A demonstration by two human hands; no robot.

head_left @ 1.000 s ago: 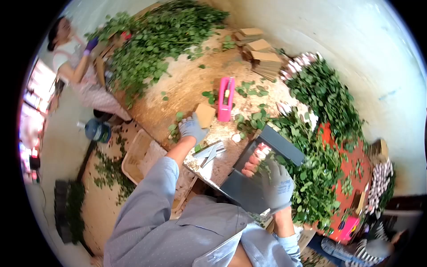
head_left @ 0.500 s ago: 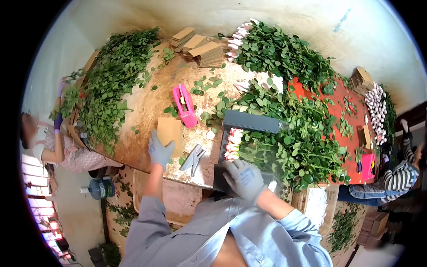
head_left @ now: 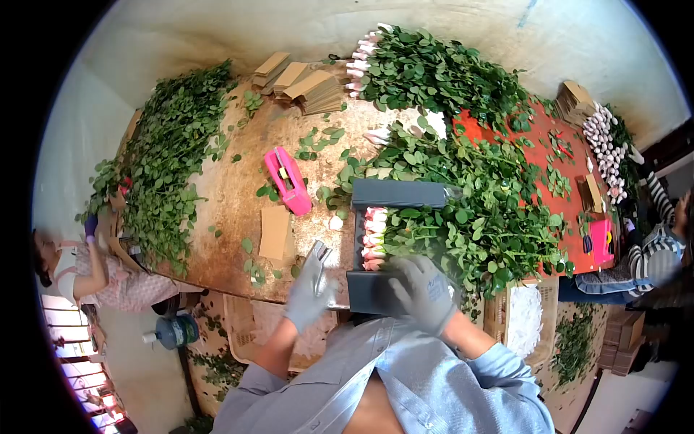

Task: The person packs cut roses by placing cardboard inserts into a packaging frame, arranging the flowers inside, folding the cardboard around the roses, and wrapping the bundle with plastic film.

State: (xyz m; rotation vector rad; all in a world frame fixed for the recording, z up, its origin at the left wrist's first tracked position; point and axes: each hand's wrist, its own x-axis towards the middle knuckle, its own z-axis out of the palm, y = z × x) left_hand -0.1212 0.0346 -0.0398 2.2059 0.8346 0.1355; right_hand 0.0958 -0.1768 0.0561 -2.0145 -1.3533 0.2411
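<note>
My left hand [head_left: 311, 293], in a grey glove, is closed around a grey stapler [head_left: 322, 253] at the table's front edge. My right hand [head_left: 426, 293], gloved too, is beside the near wall of a dark grey box [head_left: 369, 291], its fingers apart over the stems. Pink roses [head_left: 374, 235] lie in a row in this box, with leafy stems to the right. A cardboard piece [head_left: 275, 232] lies flat on the table, left of the stapler. Behind it is a pink tape dispenser [head_left: 289, 182].
Leafy stems [head_left: 163, 166] cover the table's left side. Stacked cardboard [head_left: 307, 87] and wrapped roses [head_left: 441, 72] stand behind. Co-workers are at the far left [head_left: 87, 275] and far right [head_left: 654, 253]. Crates [head_left: 238, 329] sit below the front edge.
The view has swung right. My left hand has let go of the cardboard and taken hold of the stapler. My right hand has come away from the flower heads towards the stems.
</note>
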